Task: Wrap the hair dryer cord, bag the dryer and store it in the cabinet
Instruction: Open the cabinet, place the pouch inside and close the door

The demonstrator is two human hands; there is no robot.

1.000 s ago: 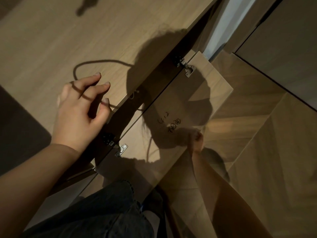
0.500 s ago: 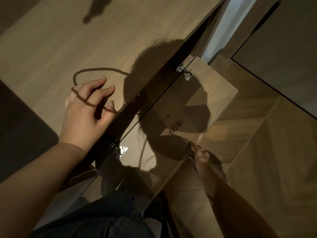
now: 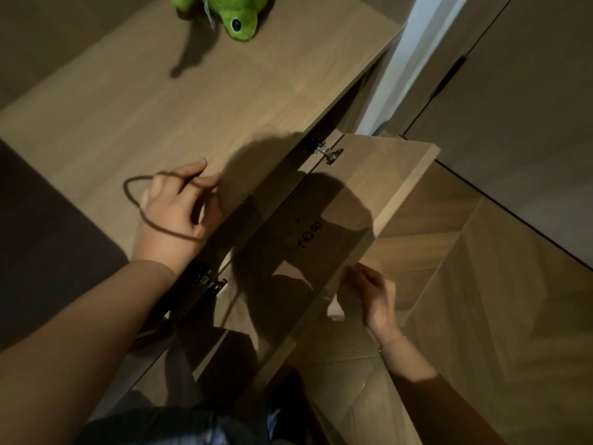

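The wooden cabinet door (image 3: 378, 175) stands open, swung out over the floor, with handwriting on its inner face. My right hand (image 3: 372, 297) holds the door's outer edge near its lower corner, fingers curled at the edge. My left hand (image 3: 173, 216) rests on the front edge of the cabinet top (image 3: 224, 101), fingers loosely bent and holding nothing. A thin dark loop-shaped line (image 3: 128, 191) runs over that hand and the top; whether it is a cord or a shadow I cannot tell. No hair dryer or bag is in view. The cabinet's inside is dark.
A green plush toy (image 3: 237, 17) lies at the far end of the cabinet top. Two metal hinges (image 3: 327, 152) join door and cabinet. Tall dark wardrobe doors (image 3: 513, 123) stand at the right over herringbone wood floor (image 3: 481, 316). My legs in dark jeans (image 3: 179, 425) are below.
The view has tilted up, bringing the green plush toy into sight. My right hand has slid down the door's edge as the door swung slightly. My left hand stays on the cabinet top.
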